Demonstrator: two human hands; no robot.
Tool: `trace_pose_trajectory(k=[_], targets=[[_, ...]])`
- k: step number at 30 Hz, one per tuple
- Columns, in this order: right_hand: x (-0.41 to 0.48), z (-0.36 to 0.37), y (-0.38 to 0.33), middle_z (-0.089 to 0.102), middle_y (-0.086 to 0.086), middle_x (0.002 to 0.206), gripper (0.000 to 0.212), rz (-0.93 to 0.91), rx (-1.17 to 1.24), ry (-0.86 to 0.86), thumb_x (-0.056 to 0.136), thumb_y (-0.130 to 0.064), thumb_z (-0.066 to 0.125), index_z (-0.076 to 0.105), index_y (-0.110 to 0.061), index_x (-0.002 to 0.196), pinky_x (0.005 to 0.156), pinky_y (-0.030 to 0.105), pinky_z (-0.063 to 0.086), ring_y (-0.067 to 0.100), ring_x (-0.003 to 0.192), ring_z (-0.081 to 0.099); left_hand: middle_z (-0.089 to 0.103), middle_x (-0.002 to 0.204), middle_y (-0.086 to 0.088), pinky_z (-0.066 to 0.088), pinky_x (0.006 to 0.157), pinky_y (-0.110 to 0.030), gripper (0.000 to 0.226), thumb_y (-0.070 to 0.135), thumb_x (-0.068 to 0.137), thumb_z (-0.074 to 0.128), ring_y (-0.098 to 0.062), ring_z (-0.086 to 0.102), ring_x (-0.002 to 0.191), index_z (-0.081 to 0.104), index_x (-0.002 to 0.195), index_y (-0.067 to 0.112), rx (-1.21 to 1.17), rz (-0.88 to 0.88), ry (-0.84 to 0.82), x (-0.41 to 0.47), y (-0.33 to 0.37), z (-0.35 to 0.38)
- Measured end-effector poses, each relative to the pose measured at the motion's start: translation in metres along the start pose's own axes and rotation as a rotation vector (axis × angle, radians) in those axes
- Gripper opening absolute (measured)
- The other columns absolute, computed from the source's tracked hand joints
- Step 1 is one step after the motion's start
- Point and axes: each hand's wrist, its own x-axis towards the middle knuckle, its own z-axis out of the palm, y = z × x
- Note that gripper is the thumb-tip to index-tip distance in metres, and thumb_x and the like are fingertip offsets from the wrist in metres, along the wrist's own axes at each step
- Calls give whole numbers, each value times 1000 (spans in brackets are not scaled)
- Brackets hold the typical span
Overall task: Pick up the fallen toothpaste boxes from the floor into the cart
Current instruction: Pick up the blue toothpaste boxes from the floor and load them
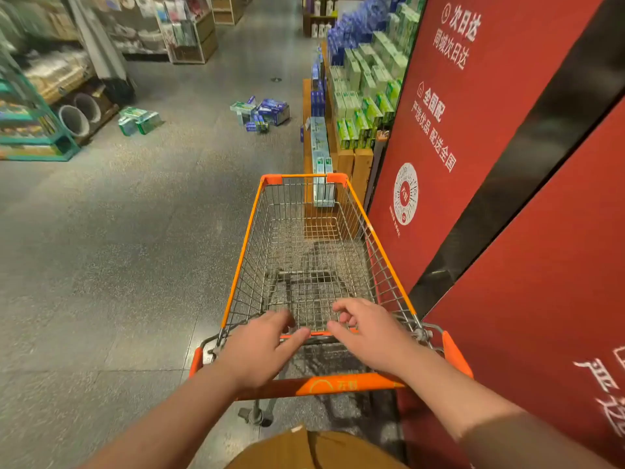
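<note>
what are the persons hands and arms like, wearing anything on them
The left hand and right hand are bare: no gloves, rings, watch or bands show. Forearms are uncovered; a darker stretch by the right elbow may be sleeve or shadow.

Arms come in from 7 and 5 o'clock, both stretched forward. Left hand (260, 346) palm down, fingers loosely curled, gripping nothing. Right hand (368, 330) at its 3 o'clock, fingers half-curled, likewise empty.
</note>
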Motion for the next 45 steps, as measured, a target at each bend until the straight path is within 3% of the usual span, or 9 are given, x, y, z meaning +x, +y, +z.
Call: trace_pose_trajectory(k=[11, 15, 19, 22, 25, 30, 37, 42, 45], targets=[[-13, 9, 43, 55, -12, 125, 54, 52, -226, -196, 97, -65, 39, 48, -32, 139, 88, 34, 43, 11, 114, 52, 64, 111, 5, 49, 79, -34, 59, 74, 97, 25, -13, 58, 93, 54, 116, 27, 23, -58, -231, -3, 0, 34], [-21, 14, 60, 55, -10, 132, 65, 73, -293, -258, 94, -72, 32, 46, -30, 141, 97, 37, 40, 15, 125, 50, 65, 113, 6, 52, 84, -39, 65, 79, 93, 19, -17, 62, 98, 53, 120, 30, 98, -132, -291, -12, -1, 49], [-29, 18, 68, 54, -5, 139, 77, 84, -400, -303, 90, -80, 22, 47, -29, 142, 102, 43, 39, 20, 130, 48, 66, 109, 4, 49, 77, -37, 67, 80, 92, 16, -17, 63, 96, 54, 114, 30, 189, -132, -286, -13, 4, 51], [-35, 22, 67, 62, 0, 121, 86, 64, -592, -244, 85, -85, 10, 59, -26, 124, 89, 44, 44, 26, 115, 58, 66, 98, 3, 48, 74, -36, 78, 87, 87, 14, -18, 64, 92, 59, 107, 27, 247, -130, -310, -13, 8, 50], [-39, 25, 66, 66, 2, 102, 89, 115, -597, -214, 82, -88, 7, 63, -22, 103, 73, 39, 46, 27, 99, 65, 66, 90, 3, 51, 77, -38, 88, 97, 76, 12, -20, 65, 88, 61, 98, 28, 282, -152, -330, -13, 8, 51], [-39, 25, 64, 53, -4, 69, 78, 61, -570, -181, 77, -91, 4, 43, -24, 67, 66, 37, 51, 28, 78, 66, 64, 80, 2, 46, 65, -33, 91, 101, 71, 19, -20, 62, 77, 61, 80, 21, 346, -178, -394, -15, 13, 47], [-33, 26, 50, 55, 0, 69, 83, -13, -614, -233, 78, -91, 7, 50, -22, 67, 60, 36, 50, 21, 63, 57, 67, 73, -1, 52, 63, -32, 99, 103, 68, 16, -17, 65, 68, 64, 75, 18, 316, -167, -427, -21, 0, 44], [-19, 37, 33, 57, -1, 69, 92, -48, -628, -242, 69, -96, 0, 53, -21, 68, 54, 32, 43, 18, 61, 56, 64, 70, 0, 52, 62, -33, 102, 103, 69, 13, -17, 63, 66, 65, 75, 16, 367, -160, -379, -26, -22, 38], [-5, 45, 22, 58, -1, 70, 92, -40, -620, -241, 70, -97, 3, 54, -21, 70, 56, 33, 47, 18, 62, 58, 61, 69, 0, 51, 62, -32, 97, 103, 69, 13, -18, 61, 65, 60, 71, 18, 370, -175, -337, -27, -38, 32]])
